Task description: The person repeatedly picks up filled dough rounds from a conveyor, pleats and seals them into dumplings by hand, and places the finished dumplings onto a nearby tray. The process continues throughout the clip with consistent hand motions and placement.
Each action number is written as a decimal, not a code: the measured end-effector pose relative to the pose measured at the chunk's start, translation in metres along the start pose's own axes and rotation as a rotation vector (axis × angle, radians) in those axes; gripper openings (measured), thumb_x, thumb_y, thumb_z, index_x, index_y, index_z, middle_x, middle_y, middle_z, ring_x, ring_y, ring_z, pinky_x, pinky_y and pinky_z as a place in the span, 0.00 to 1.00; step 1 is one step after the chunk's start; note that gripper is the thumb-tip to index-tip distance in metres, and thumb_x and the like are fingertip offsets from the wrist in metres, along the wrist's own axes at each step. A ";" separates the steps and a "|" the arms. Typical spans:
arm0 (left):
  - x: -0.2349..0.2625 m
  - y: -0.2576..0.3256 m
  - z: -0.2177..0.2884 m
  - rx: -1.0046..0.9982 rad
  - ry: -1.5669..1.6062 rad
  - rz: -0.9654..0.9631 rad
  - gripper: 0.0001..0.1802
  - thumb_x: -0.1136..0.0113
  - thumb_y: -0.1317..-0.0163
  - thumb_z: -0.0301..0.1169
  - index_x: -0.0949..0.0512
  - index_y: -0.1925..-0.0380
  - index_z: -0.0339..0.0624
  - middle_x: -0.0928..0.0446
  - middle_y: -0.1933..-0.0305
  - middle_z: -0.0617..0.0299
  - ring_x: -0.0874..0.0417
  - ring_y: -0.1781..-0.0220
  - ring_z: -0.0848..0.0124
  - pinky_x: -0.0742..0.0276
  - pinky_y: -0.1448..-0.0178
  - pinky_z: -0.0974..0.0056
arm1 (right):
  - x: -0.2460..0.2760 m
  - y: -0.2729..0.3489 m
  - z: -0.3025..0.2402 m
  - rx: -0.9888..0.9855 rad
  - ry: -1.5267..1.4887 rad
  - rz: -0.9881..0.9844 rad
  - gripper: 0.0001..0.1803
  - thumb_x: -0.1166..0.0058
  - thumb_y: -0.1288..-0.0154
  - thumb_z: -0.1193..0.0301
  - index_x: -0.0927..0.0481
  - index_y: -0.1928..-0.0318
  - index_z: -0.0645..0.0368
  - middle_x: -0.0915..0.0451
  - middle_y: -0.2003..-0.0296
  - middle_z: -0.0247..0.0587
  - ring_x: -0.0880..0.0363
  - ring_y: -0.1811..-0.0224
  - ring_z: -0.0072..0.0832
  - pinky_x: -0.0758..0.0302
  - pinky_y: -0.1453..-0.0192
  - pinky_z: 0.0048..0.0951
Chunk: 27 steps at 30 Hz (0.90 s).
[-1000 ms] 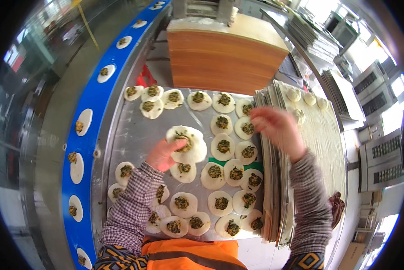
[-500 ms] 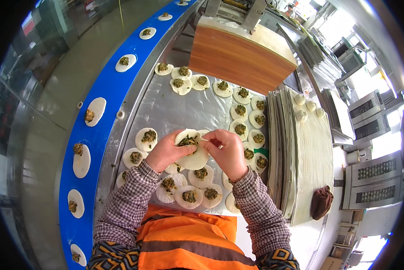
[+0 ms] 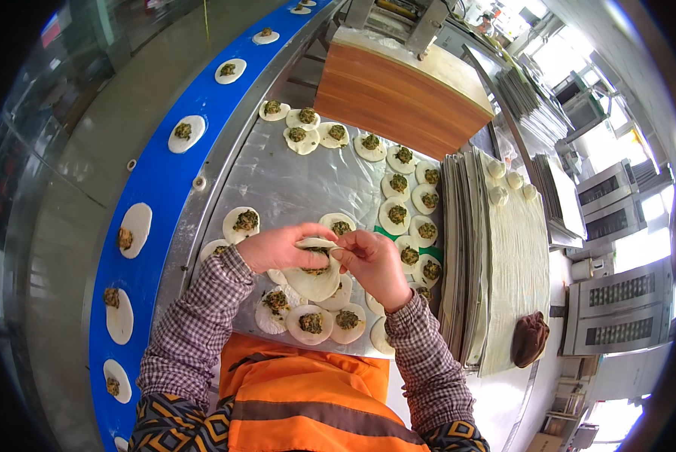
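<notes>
A round dough wrapper [image 3: 313, 283] with dark green filling is held up over the metal table [image 3: 277, 177]. My left hand [image 3: 289, 248] cups it from the left, with the thumb over the filling. At its right upper edge, the fingertips of my right hand [image 3: 366, 261] pinch the dough rim. The far edge is partly folded over; some of the filling is hidden by my fingers. Under and around my hands lie flat wrappers topped with filling, such as one wrapper [image 3: 311, 322] close to me and another [image 3: 241, 222] beside my left wrist.
A blue conveyor belt [image 3: 151, 184] carries more filled wrappers along the left. To the right, stacked trays [image 3: 458, 256] stand under a cloth-covered surface [image 3: 515, 264] bearing several small white dough buns [image 3: 497, 169] and a brown cloth [image 3: 530, 339]. A wooden box [image 3: 398, 87] stands beyond the table.
The wrappers on the belt have moved toward me. My left fingers now reach further over the wrapper's far edge, and my right fingers have drawn in closer to the left ones.
</notes>
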<state>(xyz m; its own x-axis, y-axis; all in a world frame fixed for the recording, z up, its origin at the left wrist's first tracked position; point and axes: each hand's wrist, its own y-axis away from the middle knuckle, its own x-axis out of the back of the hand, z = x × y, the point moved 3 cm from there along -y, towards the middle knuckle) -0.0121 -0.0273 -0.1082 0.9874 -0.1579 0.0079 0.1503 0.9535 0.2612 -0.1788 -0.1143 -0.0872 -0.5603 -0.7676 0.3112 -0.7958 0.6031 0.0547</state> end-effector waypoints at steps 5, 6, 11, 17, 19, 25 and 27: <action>-0.007 -0.011 -0.010 0.059 0.383 0.033 0.23 0.38 0.36 0.28 0.28 0.41 0.37 0.22 0.48 0.61 0.21 0.48 0.74 0.24 0.43 0.68 | 0.006 0.005 -0.001 -0.068 -0.094 0.034 0.06 0.41 0.35 0.78 0.23 0.61 0.69 0.21 0.74 0.34 0.19 0.72 0.19 0.25 0.69 0.20; -0.008 -0.014 -0.010 0.055 0.334 0.049 0.23 0.38 0.36 0.28 0.28 0.41 0.37 0.22 0.48 0.61 0.21 0.48 0.74 0.24 0.43 0.68 | 0.008 0.004 0.000 -0.108 -0.144 0.038 0.06 0.41 0.36 0.79 0.23 0.61 0.69 0.21 0.74 0.34 0.19 0.72 0.19 0.24 0.68 0.20; -0.006 -0.028 -0.002 0.176 -0.230 -0.040 0.28 0.37 0.38 0.37 0.28 0.40 0.39 0.20 0.50 0.60 0.21 0.50 0.74 0.25 0.45 0.67 | 0.014 0.004 -0.012 0.395 0.528 0.122 0.12 0.37 0.42 0.77 0.20 0.56 0.65 0.21 0.73 0.38 0.20 0.69 0.24 0.25 0.66 0.26; -0.008 -0.039 -0.003 -0.017 -0.308 -0.090 0.27 0.36 0.39 0.35 0.27 0.40 0.40 0.22 0.46 0.59 0.21 0.48 0.74 0.25 0.43 0.67 | 0.015 0.008 0.005 0.160 0.269 0.108 0.12 0.38 0.41 0.77 0.21 0.56 0.65 0.22 0.74 0.41 0.21 0.75 0.29 0.25 0.68 0.26; -0.008 -0.035 -0.009 0.016 0.183 -0.066 0.25 0.37 0.38 0.33 0.27 0.41 0.40 0.23 0.45 0.59 0.22 0.46 0.73 0.25 0.41 0.67 | 0.015 0.010 0.010 0.101 0.147 0.132 0.13 0.38 0.41 0.76 0.21 0.56 0.65 0.21 0.75 0.42 0.21 0.76 0.28 0.25 0.69 0.25; -0.016 -0.031 -0.013 0.082 0.304 0.130 0.21 0.39 0.38 0.29 0.26 0.44 0.41 0.21 0.52 0.59 0.16 0.63 0.73 0.16 0.73 0.67 | 0.015 0.007 0.007 0.023 0.072 0.155 0.11 0.39 0.40 0.76 0.21 0.58 0.65 0.20 0.74 0.42 0.19 0.74 0.28 0.25 0.69 0.25; -0.014 -0.033 -0.009 0.119 0.090 0.106 0.22 0.40 0.38 0.28 0.27 0.43 0.43 0.21 0.54 0.59 0.15 0.65 0.73 0.16 0.72 0.68 | 0.013 0.007 -0.004 0.275 0.584 0.160 0.12 0.39 0.41 0.76 0.22 0.56 0.65 0.20 0.73 0.42 0.19 0.73 0.30 0.24 0.68 0.26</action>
<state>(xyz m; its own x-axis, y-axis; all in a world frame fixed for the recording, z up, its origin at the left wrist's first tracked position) -0.0309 -0.0542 -0.1256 0.9986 -0.0293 -0.0431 0.0434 0.9257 0.3757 -0.1903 -0.1190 -0.0791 -0.5211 -0.3827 0.7629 -0.7862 0.5631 -0.2545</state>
